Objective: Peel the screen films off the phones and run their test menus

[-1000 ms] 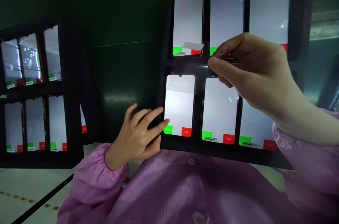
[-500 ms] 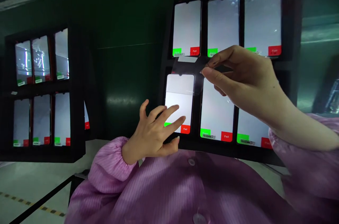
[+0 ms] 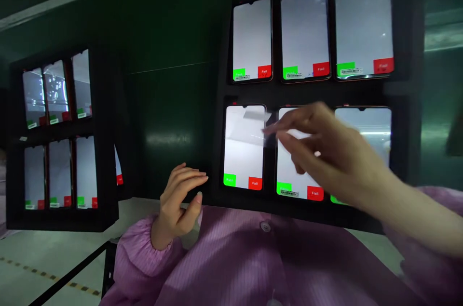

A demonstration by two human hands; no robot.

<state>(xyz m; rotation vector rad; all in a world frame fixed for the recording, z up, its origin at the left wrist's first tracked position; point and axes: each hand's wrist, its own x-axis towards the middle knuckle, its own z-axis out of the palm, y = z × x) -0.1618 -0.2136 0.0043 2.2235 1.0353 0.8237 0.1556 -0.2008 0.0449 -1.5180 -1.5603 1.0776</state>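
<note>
Clear film (image 3: pixel 249 127) moved down over the stickerless center phone (image 3: pixel 243 164). Left hand (image 3: pixel 177 205) held nothing; right hand (image 3: pixel 271 132) was too blurry to tell.

A black tray (image 3: pixel 61 223) stands at the left of the dark green tabletop (image 3: pixel 166 99), holding six lit phones (image 3: pixel 85 166) in two rows of three. A white scrap (image 3: pixel 23 139) lies between the rows. Just beside the tray, another lit screen (image 3: pixel 118 166) shows partly — its lower corner red. Below, a black bar (image 3: pixel 70 272) slants above the pale floor (image 3: pixel 39 246) — marked with dashed tape (image 3: pixel 54 277).
</note>
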